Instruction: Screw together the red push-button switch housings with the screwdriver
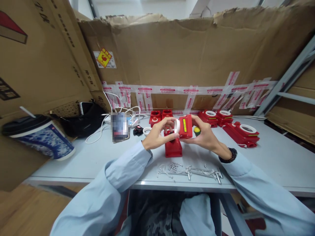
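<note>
Both of my hands are raised over the middle of the table around a red box-shaped housing (pixel 187 127) with a yellow label. My right hand (pixel 203 133) grips its right side. The fingers of my left hand (pixel 161 133) close on the white ring (pixel 176 126) at the housing's left face. Just below stands another red housing (pixel 173 149), partly covered by my left hand and the held one. A small yellow and dark green object (pixel 197 130) shows beside my right palm; whether I hold it is unclear. Loose screws (pixel 175 167) and thin metal rods (pixel 201 171) lie nearer the front edge.
More red housings with white rings stand at the right (pixel 242 132) and behind my hands (pixel 155 117). A loose white ring (pixel 147 131), a phone (pixel 120 127), white cables (pixel 98 136), a black bag (pixel 83 123) and a large lidded cup (pixel 46 141) occupy the left. Cardboard (pixel 162 55) walls the back.
</note>
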The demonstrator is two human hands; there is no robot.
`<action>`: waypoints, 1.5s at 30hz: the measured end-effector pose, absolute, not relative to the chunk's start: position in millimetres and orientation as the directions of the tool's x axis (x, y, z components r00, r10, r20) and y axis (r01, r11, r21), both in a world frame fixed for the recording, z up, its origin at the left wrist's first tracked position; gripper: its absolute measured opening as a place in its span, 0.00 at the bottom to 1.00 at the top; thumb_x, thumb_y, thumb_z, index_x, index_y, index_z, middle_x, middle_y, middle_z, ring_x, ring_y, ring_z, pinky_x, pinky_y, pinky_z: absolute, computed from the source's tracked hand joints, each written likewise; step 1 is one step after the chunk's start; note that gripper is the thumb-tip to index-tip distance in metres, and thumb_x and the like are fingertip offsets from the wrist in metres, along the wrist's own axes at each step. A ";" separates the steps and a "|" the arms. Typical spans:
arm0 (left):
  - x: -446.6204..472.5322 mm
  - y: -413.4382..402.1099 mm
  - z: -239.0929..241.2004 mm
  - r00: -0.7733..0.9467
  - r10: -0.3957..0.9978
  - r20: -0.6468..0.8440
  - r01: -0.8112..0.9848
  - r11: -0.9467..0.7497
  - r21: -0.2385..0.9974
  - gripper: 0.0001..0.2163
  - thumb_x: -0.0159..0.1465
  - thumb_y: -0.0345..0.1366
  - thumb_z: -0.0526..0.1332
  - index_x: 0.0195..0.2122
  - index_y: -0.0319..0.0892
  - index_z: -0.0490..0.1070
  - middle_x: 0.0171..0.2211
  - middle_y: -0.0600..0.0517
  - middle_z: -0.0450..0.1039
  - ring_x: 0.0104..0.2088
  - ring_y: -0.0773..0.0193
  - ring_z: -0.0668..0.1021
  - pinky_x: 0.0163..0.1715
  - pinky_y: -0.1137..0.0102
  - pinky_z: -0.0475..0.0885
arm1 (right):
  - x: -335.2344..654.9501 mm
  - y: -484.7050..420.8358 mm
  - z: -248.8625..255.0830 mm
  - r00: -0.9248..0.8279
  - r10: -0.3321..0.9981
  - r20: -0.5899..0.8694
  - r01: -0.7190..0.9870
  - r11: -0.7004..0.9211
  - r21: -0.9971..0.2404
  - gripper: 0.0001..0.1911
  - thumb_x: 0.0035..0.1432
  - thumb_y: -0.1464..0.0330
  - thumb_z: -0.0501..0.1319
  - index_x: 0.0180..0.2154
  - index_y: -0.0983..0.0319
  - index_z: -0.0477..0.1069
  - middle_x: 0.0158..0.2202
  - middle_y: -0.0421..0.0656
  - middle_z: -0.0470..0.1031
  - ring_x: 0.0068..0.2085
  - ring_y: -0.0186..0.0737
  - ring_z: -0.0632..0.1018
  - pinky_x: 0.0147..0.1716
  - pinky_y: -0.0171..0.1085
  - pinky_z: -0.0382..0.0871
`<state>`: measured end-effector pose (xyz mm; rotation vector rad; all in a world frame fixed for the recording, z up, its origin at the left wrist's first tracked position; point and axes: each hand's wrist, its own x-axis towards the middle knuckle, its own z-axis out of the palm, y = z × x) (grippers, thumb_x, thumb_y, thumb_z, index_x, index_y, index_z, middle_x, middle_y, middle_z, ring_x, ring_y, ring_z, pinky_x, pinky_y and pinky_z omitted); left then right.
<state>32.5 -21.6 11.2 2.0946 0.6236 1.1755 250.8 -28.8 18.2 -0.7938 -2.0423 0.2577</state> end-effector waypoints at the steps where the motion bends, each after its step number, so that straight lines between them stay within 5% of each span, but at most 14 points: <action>1: 33.1 -22.5 11.5 0.478 0.695 0.537 0.087 -0.646 0.758 0.21 0.59 0.41 0.64 0.52 0.41 0.62 0.42 0.47 0.70 0.41 0.63 0.73 0.39 0.69 0.68 | 250.6 -29.0 18.4 -0.391 0.611 0.688 0.442 0.781 -0.441 0.41 0.39 0.59 0.72 0.54 0.60 0.59 0.45 0.48 0.75 0.35 0.42 0.77 0.35 0.41 0.74; 10: 41.7 -21.3 9.2 0.471 0.830 0.300 0.092 -0.384 0.919 0.23 0.61 0.57 0.52 0.25 0.40 0.63 0.21 0.54 0.66 0.23 0.69 0.69 0.27 0.71 0.66 | 249.9 -28.7 17.5 -0.503 0.494 0.709 0.509 0.832 -0.219 0.36 0.48 0.62 0.67 0.58 0.58 0.58 0.51 0.48 0.72 0.30 0.36 0.75 0.27 0.37 0.73; 16: 44.0 -15.9 1.1 0.538 0.843 0.004 0.126 -0.085 0.988 0.30 0.60 0.63 0.40 0.18 0.41 0.59 0.14 0.54 0.60 0.16 0.70 0.63 0.18 0.72 0.54 | 248.4 -28.8 15.9 -0.605 0.353 0.714 0.437 0.897 -0.073 0.34 0.53 0.67 0.64 0.60 0.55 0.56 0.57 0.48 0.67 0.56 0.49 0.71 0.46 0.47 0.74; 20: 41.4 -18.2 1.4 0.579 0.806 -0.126 0.228 -0.012 0.974 0.33 0.60 0.64 0.33 0.15 0.42 0.56 0.10 0.54 0.54 0.14 0.68 0.62 0.16 0.71 0.52 | 246.7 -30.8 15.2 -0.640 0.342 0.688 0.421 0.905 -0.059 0.35 0.52 0.71 0.64 0.60 0.54 0.55 0.60 0.46 0.65 0.59 0.47 0.68 0.52 0.48 0.71; 22: 39.2 -19.6 3.1 0.507 0.862 -0.004 0.268 -0.154 0.951 0.33 0.62 0.62 0.33 0.20 0.41 0.62 0.15 0.51 0.63 0.18 0.66 0.68 0.20 0.70 0.60 | 246.5 -30.8 15.5 -0.616 0.353 0.704 0.419 0.904 -0.087 0.36 0.52 0.70 0.65 0.60 0.54 0.55 0.59 0.47 0.66 0.58 0.48 0.69 0.48 0.46 0.74; 24: 37.5 -21.3 5.3 0.398 0.876 0.271 0.240 -0.384 0.892 0.28 0.64 0.59 0.40 0.32 0.40 0.67 0.30 0.48 0.72 0.31 0.62 0.74 0.30 0.68 0.68 | 247.1 -30.3 16.3 -0.569 0.380 0.729 0.430 0.893 -0.130 0.36 0.51 0.68 0.66 0.60 0.56 0.56 0.58 0.48 0.67 0.51 0.47 0.74 0.39 0.43 0.76; 27: 37.0 -25.0 8.5 0.362 0.732 0.577 0.096 -0.645 0.758 0.21 0.62 0.51 0.56 0.50 0.44 0.59 0.52 0.45 0.64 0.50 0.58 0.70 0.47 0.64 0.68 | 249.3 -29.2 17.9 -0.484 0.471 0.737 0.494 0.843 -0.214 0.35 0.49 0.64 0.67 0.57 0.57 0.58 0.52 0.48 0.72 0.35 0.39 0.77 0.29 0.39 0.74; 29: 37.7 -27.3 9.6 0.425 0.630 0.650 0.001 -0.718 0.696 0.25 0.58 0.44 0.63 0.54 0.46 0.55 0.56 0.44 0.59 0.54 0.56 0.68 0.50 0.63 0.68 | 250.8 -28.6 18.5 -0.431 0.526 0.733 0.518 0.810 -0.275 0.37 0.46 0.61 0.68 0.56 0.58 0.59 0.46 0.46 0.74 0.31 0.37 0.75 0.28 0.38 0.72; 37: 34.5 -21.0 7.8 0.482 0.632 0.607 -0.040 -0.676 0.736 0.25 0.56 0.36 0.67 0.52 0.44 0.59 0.47 0.46 0.65 0.44 0.62 0.72 0.43 0.67 0.69 | 249.7 -28.4 18.6 -0.396 0.602 0.694 0.429 0.789 -0.440 0.41 0.41 0.56 0.71 0.55 0.59 0.59 0.48 0.50 0.74 0.43 0.47 0.78 0.38 0.42 0.74; 45: 39.3 -17.9 7.4 0.489 0.800 0.347 -0.123 -0.330 0.936 0.18 0.58 0.51 0.59 0.38 0.40 0.63 0.30 0.52 0.68 0.28 0.67 0.72 0.32 0.69 0.68 | 251.8 -28.4 19.9 -0.461 0.514 0.723 0.468 0.833 -0.294 0.40 0.44 0.58 0.70 0.56 0.58 0.59 0.48 0.48 0.74 0.37 0.41 0.77 0.29 0.37 0.73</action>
